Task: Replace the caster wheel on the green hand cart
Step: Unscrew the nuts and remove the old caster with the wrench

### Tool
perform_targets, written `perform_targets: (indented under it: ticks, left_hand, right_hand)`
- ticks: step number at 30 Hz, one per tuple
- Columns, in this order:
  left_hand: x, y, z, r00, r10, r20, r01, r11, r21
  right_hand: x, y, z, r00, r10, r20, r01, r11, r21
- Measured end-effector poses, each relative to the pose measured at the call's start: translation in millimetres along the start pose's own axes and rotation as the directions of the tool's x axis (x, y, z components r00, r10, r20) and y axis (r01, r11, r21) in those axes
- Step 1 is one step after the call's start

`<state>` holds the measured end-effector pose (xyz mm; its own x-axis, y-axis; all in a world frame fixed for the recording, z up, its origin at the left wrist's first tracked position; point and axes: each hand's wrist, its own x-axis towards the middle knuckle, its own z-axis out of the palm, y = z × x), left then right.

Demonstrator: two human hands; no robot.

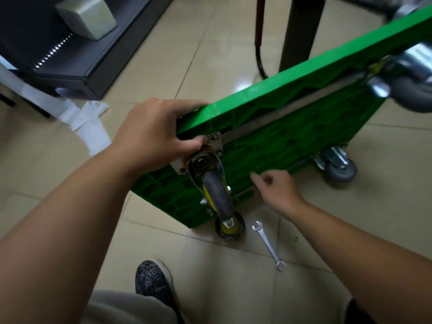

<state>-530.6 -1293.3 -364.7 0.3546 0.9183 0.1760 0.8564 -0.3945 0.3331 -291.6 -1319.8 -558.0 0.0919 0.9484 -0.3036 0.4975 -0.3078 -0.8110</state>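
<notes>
- green hand cart [292,136] tipped on edge on the floor [210,54], underside showing.
- left grip [154,134] clasps its corner above the caster wheel [216,192].
- right grip [278,190] loose, empty, beside the underside.
- wrench [268,245] on the floor.

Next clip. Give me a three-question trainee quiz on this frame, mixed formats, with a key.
1. True or false: the wrench lies on the floor, in neither hand.
2. Which hand grips the green cart by its corner? A) left hand B) right hand
3. Fill in: the hub of the caster wheel nearest that hand is ___.
Key: 1 true; 2 A; 3 yellow.
</notes>
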Motion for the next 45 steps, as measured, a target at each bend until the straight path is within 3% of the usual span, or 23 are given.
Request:
perform_targets:
  ticks: [2,4,13,25,28,32,36,39,41,45]
  left_hand:
    - [-0.9,0.3,1.6,1.0,0.004,-0.026,-0.004,1.0,0.027]
    - [-1.9,-0.2,4.2,0.999,0.019,-0.05,-0.016,0.999,0.048]
    - [-3.4,-4.8,8.6,0.996,0.069,-0.059,-0.065,0.995,0.074]
    - [-1.6,-7.7,8.0,0.996,0.071,-0.058,-0.067,0.996,0.063]
    - [-1.5,-6.8,7.3,0.997,0.067,-0.049,-0.063,0.996,0.064]
    - [-1.8,-6.5,7.1,0.996,0.075,-0.056,-0.071,0.995,0.065]
    - [-2.4,-7.1,6.8,0.992,0.101,-0.072,-0.097,0.993,0.065]
    - [-2.8,-6.7,6.8,0.992,0.105,-0.072,-0.1,0.993,0.058]
    - [-2.9,-7.1,6.7,0.992,0.103,-0.07,-0.099,0.993,0.057]
    - [-3.2,-6.7,5.7,0.992,0.104,-0.068,-0.101,0.994,0.045]
  right_hand:
    - [-10.6,-41.4,-6.7,0.999,-0.022,0.031,0.013,0.966,0.257]
    - [-23.6,-70.2,-10.0,0.999,0.007,0.048,-0.024,0.926,0.376]
    - [-31.8,-108.0,-2.0,0.995,0.084,0.047,-0.097,0.849,0.52]
    - [-31.6,-108.0,6.2,0.989,0.078,0.124,-0.134,0.824,0.551]
    - [-32.8,-108.1,6.9,0.997,0.052,0.05,-0.07,0.859,0.508]
    - [-34.9,-104.6,10.6,0.994,-0.074,-0.082,0.092,0.965,0.246]
    - [-37.9,-108.1,7.6,0.955,-0.211,-0.207,0.223,0.974,0.037]
    - [-38.6,-109.8,7.1,0.913,-0.346,-0.216,0.323,0.937,-0.136]
    - [-36.0,-105.9,7.3,0.904,-0.374,-0.208,0.356,0.927,-0.12]
    - [-30.7,-93.8,5.8,0.915,-0.342,-0.216,0.372,0.921,0.116]
